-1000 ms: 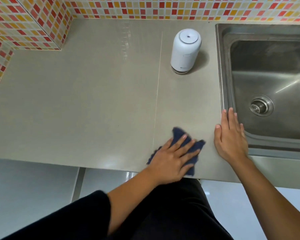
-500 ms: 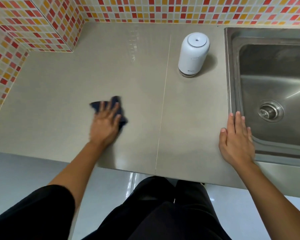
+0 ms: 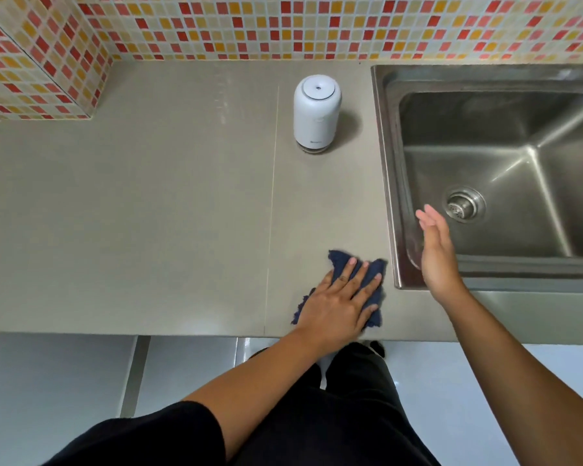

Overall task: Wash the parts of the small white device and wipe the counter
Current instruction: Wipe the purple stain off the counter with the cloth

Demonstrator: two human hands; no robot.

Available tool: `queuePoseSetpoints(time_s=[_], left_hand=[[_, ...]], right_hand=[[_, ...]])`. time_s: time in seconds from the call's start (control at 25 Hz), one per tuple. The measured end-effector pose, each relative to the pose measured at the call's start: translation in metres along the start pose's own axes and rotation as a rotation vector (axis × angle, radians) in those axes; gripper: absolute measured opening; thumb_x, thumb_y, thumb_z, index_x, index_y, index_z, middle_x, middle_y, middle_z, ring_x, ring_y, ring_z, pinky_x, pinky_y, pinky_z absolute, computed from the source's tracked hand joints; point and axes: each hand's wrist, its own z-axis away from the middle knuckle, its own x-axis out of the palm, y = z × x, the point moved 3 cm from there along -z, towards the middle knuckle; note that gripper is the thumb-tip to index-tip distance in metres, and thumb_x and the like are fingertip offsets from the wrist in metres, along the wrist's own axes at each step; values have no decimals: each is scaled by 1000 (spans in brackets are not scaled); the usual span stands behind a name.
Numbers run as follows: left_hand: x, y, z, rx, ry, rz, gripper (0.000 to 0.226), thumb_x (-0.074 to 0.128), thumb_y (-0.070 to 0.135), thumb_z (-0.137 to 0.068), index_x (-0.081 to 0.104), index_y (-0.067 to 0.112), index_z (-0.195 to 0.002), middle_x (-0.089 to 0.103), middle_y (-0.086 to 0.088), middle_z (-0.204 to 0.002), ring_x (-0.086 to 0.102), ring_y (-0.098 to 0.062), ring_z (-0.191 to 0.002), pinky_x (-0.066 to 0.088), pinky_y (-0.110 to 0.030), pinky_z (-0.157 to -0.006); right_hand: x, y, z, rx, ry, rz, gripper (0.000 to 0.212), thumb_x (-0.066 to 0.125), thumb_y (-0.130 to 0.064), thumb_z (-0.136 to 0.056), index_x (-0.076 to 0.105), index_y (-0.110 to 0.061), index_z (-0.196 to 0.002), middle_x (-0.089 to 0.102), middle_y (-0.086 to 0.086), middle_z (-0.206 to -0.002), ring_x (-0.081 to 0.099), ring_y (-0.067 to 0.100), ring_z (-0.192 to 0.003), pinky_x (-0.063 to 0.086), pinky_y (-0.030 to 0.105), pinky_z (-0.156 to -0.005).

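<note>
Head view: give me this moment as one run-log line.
phase: wiping counter | left hand: flat on dark blue cloth | right hand: open at sink edge | white device: upright, untouched

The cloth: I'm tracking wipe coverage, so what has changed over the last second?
The left hand swept the cloth left, then back right beside the sink. The right hand lifted off the counter, tilted on edge. The white device stayed put.
</note>
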Motion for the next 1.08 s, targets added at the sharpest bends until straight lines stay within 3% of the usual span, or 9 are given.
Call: queuePoseSetpoints(time_s=[0.12, 0.2, 0.36, 0.44, 0.56, 0.72, 0.84, 0.92, 1.08], left_hand=[[-13, 26, -24, 38, 4, 327, 69, 2, 51, -94, 34, 15, -144, 37, -10, -149, 21, -19, -142, 30, -39, -111], [-25, 32, -46, -34, 0, 510, 73, 5, 58, -87, 20, 21, -148, 21, -4, -156, -1, -8, -142, 16, -38, -116], [-75, 61, -98, 4, 82, 608, 68, 40, 50, -93, 9, 28, -149, 11, -2, -159, -1, -11, -146, 11, -38, -118], [-99, 73, -122, 12, 130, 672, 74, 50, 41, -88, 11, 27, -149, 10, -4, -159, 1, -15, -147, 11, -39, -117], [-129, 84, -154, 5, 256, 732, 72, 44, 18, -82, 17, 18, -148, 12, -5, -159, 13, -17, -145, 17, -38, -119], [-160, 95, -195, -80, 536, 940, 68, 52, 16, -77, 26, 33, -138, 9, -6, -159, 30, -15, -139, 31, -25, -111], [-174, 95, -226, -205, 489, 980, 67, 57, 26, -69, 40, 26, -134, 11, -7, -158, 23, -15, -142, 30, -24, -104], [-190, 97, -242, -219, 431, 887, 51, 57, 27, -67, 59, 14, -116, 23, -4, -154, 15, -7, -141, 29, -29, -107], [-242, 107, -260, -102, 477, 797, 22, 66, 23, -66, 62, 5, -77, 51, -1, -130, 47, -10, -123, 44, -34, -99]], right_hand=[[-37, -8, -4, 36, 83, -53, 24, 36, -22, -99, 55, -18, -112, 63, 4, -102, 59, 10, -89, 40, 28, -85], [-50, -14, -5, 151, -20, -56, 26, 37, -33, -99, 59, -21, -93, 62, 5, -92, 58, 12, -76, 44, 28, -72], [-75, -42, -13, 272, -271, -368, 43, 39, -54, -89, 59, -19, -104, 65, 3, -107, 62, 16, -99, 49, 32, -90], [-94, -64, -23, 149, -320, -483, 35, 52, -44, -83, 62, -17, -103, 72, -3, -99, 66, 10, -94, 53, 28, -84], [-125, -90, -47, -126, -268, -294, 11, 65, -10, -84, 63, -18, -91, 73, -9, -82, 66, 5, -81, 51, 28, -77], [-173, -140, -75, -527, -273, 41, 18, 69, -15, -79, 61, -31, -83, 64, -11, -83, 58, 7, -81, 46, 25, -77], [-197, -179, -91, -724, -361, 253, 25, 67, -6, -81, 61, -29, -89, 63, -11, -91, 59, 10, -92, 44, 22, -84], [-210, -197, -102, -781, -398, 320, 23, 65, -4, -83, 64, -25, -91, 61, -12, -93, 57, 10, -95, 43, 20, -86], [-241, -227, -129, -865, -353, 228, 24, 64, -3, -84, 63, -27, -89, 54, -15, -90, 55, 4, -87, 42, 11, -78]])
